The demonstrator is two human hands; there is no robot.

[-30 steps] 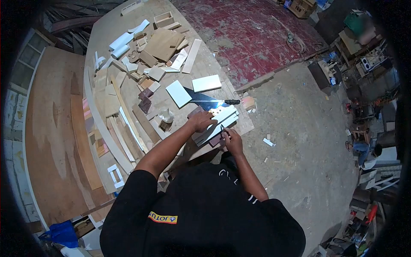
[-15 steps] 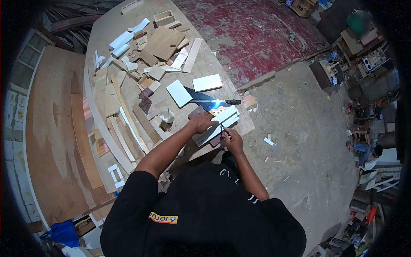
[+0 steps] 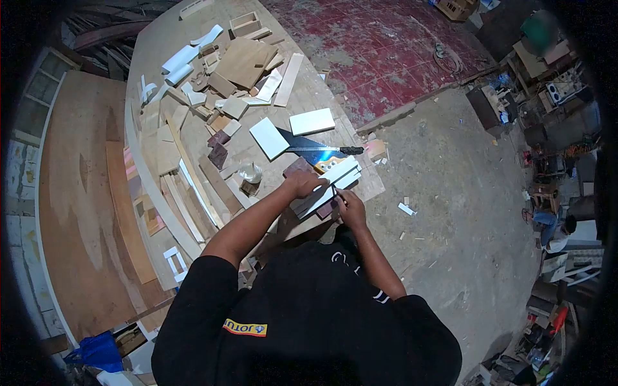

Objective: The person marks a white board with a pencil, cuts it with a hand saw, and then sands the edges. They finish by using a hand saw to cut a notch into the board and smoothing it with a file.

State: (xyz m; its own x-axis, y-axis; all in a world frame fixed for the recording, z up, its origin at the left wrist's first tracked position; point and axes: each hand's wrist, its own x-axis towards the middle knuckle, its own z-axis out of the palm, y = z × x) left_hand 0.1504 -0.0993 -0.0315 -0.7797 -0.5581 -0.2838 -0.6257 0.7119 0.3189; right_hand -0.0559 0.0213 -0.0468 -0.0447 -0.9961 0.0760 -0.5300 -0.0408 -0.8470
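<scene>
My left hand presses down on the near part of a white wooden strip, its fingers curled against the edge. My right hand is closed in a pinch around a thin dark pen-like tool, whose tip meets the white strips. Another white strip lies alongside, over a dark reddish block. Just beyond the strips is a handsaw with its blade lying flat. Beside the saw rest two white boards. A brown block sits behind my left hand.
A clear glass jar stands left of my hands. Wood offcuts are heaped on the far side of the workbench. Long wooden strips lie at the left. At the far right, a person is among clutter.
Both hands stay almost in place over the white strips. The tool in my right hand stands slightly differently, and the whole view has shifted a little.
</scene>
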